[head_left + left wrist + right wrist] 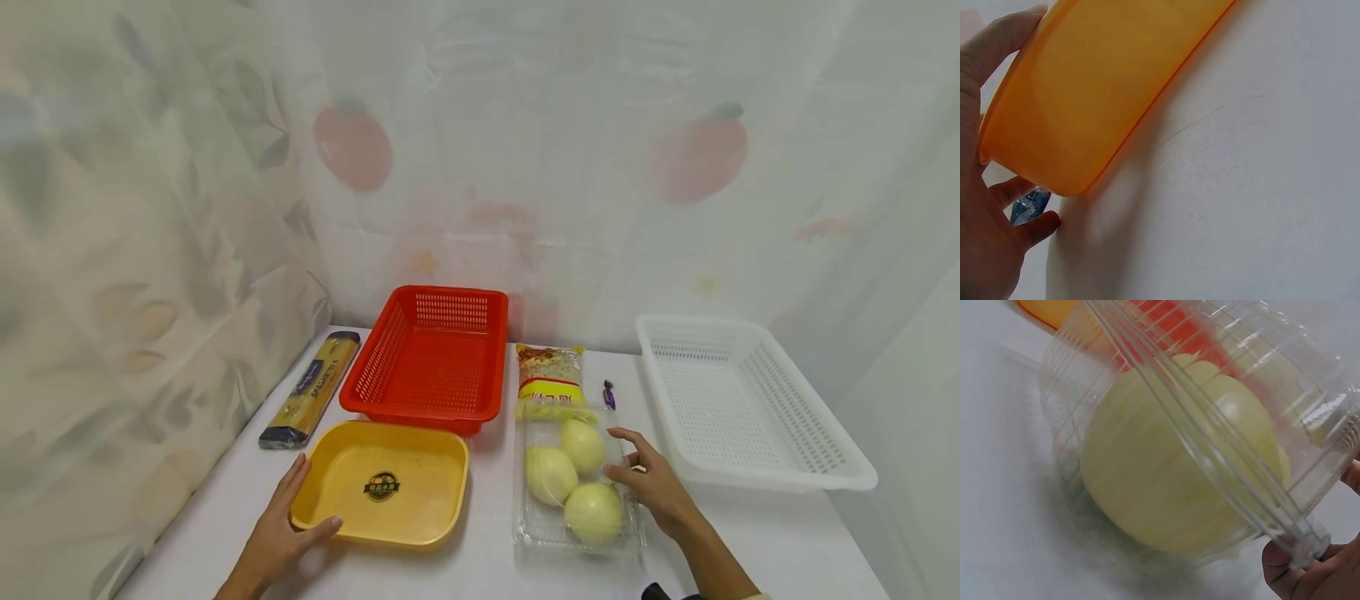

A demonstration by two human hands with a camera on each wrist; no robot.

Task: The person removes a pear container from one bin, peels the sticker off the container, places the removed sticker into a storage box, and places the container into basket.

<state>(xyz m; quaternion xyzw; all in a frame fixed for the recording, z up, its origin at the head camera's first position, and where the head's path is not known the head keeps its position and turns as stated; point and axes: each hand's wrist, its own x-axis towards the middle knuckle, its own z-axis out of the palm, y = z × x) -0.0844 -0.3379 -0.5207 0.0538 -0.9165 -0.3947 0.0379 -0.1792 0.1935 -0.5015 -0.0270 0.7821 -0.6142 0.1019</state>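
A yellow plastic basin [386,521] with a fruit label on its floor stands at the front left. My left hand [279,527] holds its near-left corner, thumb at the front rim and fingers along the left side. The left wrist view shows the basin's outer wall [1079,100] close to the palm. Right of it lies a clear plastic lidded box [536,527] with three pale yellow-green round pieces of produce [592,512] inside. My right hand [654,483] is at its right edge. In the right wrist view, fingers [1282,572] pinch the box's edge.
A red basket [450,367] stands behind the basin, a spaghetti packet [315,387] to its left. A yellow-and-red food bag [551,371] lies partly behind the box, near a small purple-wrapped sweet [609,395]. At right stands a white basket [720,408]. Curtains hang behind and left.
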